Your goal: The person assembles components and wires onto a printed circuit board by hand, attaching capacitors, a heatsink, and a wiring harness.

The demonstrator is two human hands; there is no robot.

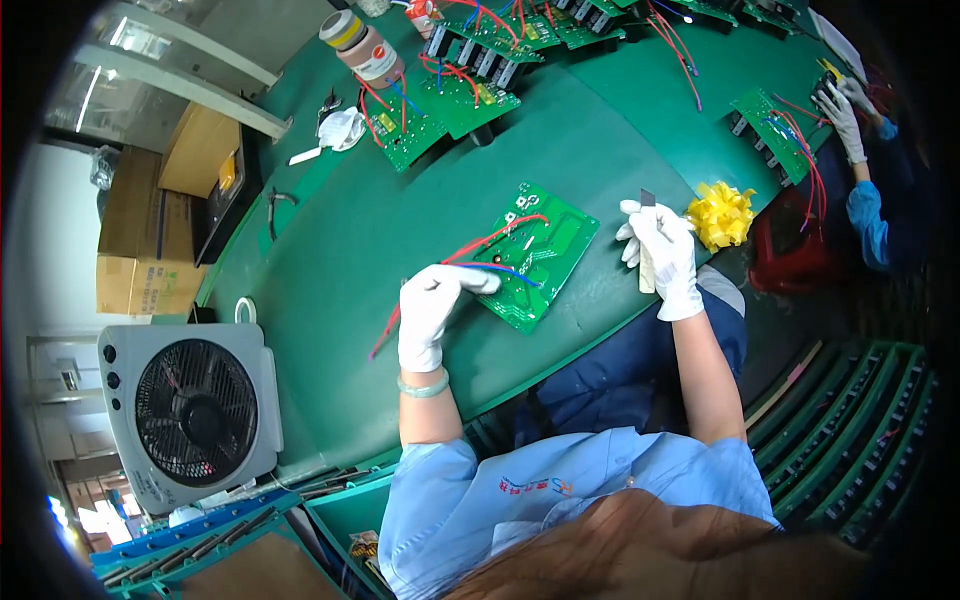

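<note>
A green circuit board (545, 250) lies flat on the green mat in front of me, with red and blue wires (500, 235) attached. My left hand (430, 305), in a white glove, is at the board's left side. One finger reaches over the board's edge while the others curl around the wires, whose red ends come out beyond the hand. To the right of the board, apart from it, my gloved right hand (660, 245) is closed around a flat, pale-handled tool (647, 274). A dark square tip sticks out above those fingers; its exact kind is unclear.
A yellow ribbon bundle (721, 215) sits beside my right hand. Several wired boards (465, 105) and a bottle (365, 55) stand at the back. A box fan (195, 410) is at left. At right, a co-worker's gloved hands (845, 115) are near another board (770, 135).
</note>
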